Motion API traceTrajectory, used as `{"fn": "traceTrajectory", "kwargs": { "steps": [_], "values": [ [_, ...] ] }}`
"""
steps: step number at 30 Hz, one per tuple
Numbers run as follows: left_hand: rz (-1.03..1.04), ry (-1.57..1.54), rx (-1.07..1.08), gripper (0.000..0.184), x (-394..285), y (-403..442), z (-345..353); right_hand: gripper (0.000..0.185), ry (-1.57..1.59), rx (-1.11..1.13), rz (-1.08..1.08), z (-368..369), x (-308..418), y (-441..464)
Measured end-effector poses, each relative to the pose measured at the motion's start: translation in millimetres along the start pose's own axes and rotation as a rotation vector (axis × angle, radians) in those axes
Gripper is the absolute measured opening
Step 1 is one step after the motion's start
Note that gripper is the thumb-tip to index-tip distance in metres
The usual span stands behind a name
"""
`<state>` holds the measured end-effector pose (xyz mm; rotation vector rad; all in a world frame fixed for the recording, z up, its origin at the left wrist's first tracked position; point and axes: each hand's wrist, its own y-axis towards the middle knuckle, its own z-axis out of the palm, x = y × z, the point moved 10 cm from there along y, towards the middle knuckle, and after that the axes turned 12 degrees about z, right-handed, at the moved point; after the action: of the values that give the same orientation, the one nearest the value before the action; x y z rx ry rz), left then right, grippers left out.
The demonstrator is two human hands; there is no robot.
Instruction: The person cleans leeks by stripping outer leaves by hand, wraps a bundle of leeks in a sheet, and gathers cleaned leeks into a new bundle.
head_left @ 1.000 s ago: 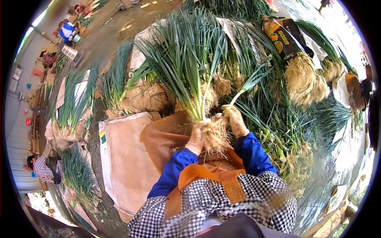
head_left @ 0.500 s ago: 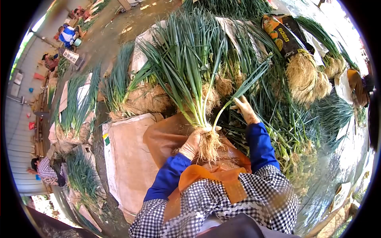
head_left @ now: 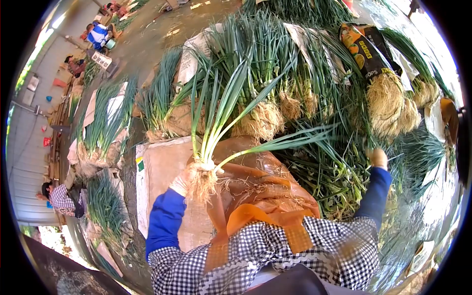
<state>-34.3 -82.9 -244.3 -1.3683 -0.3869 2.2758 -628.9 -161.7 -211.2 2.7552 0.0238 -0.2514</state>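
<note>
Nearest, over the checked sleeves and body, an orange apron [head_left: 246,169] covers the lap, scattered with loose root strands. At its left edge the left hand [head_left: 181,184] is closed around a small bunch of green onions [head_left: 211,140], gripping just at the roots [head_left: 201,188]; the leaves fan away from the body, and one stalk leans out rightward across the apron. The right hand [head_left: 378,158] is well apart, above the loose heap [head_left: 339,184]; it is blurred, so whether its fingers are spread or pinching a stalk I cannot tell. The sorting looks partway along: several thick clumps [head_left: 260,120] lie in a row just beyond the lap, roots toward the person, while the heap at the right is tangled and ungathered, its leaves crowding the space around the right hand. A pale sheet [head_left: 164,167] lies flat beside and under the left forearm. Farther out, a black printed bag [head_left: 361,51] covers the leaves of a big rooted bundle [head_left: 386,101], more onions [head_left: 105,130] lie at the left, and co-workers [head_left: 60,199] sit along the far side near a small sign [head_left: 102,60].
</note>
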Motion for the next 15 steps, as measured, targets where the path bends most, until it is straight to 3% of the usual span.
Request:
{"fn": "traceTrajectory", "kwargs": {
  "steps": [1,4,7,8,10,11,13,14,15],
  "values": [
    [-0.051,0.04,0.028,0.023,-3.3,-4.3,1.4,0.035,-0.003,0.164,0.199,-2.8,0.6,9.6],
    [-0.047,0.078,0.0,0.024,-3.7,-6.5,-9.0,0.025,0.606,0.424,0.535,-37.2,81.6,60.8],
    [-0.015,0.152,-0.006,0.019,-17.2,-15.4,8.0,0.05,0.762,0.524,0.113,-24.2,244.7,111.2],
    [0.017,0.193,0.008,0.017,-21.5,-16.7,10.7,0.05,0.712,0.661,0.076,-6.0,288.6,124.2],
    [0.036,0.276,0.01,0.014,-46.3,-35.1,40.4,0.041,0.637,0.698,0.065,13.4,345.6,144.5],
    [0.031,0.312,-0.062,0.014,-52.0,-43.6,32.6,0.035,0.795,0.662,-0.073,65.3,377.6,159.3],
    [0.13,0.446,-0.23,0.019,-75.1,-66.1,5.7,0.024,1.439,0.912,0.281,78.6,363.8,175.8],
    [0.149,0.326,-0.412,0.02,-91.3,-81.7,8.4,0.022,1.692,0.823,0.439,68.5,329.8,190.2],
    [0.174,0.329,-0.42,0.022,-103.2,-95.7,-12.0,0.02,1.921,0.644,0.401,54.4,291.2,208.1]
  ]
}}
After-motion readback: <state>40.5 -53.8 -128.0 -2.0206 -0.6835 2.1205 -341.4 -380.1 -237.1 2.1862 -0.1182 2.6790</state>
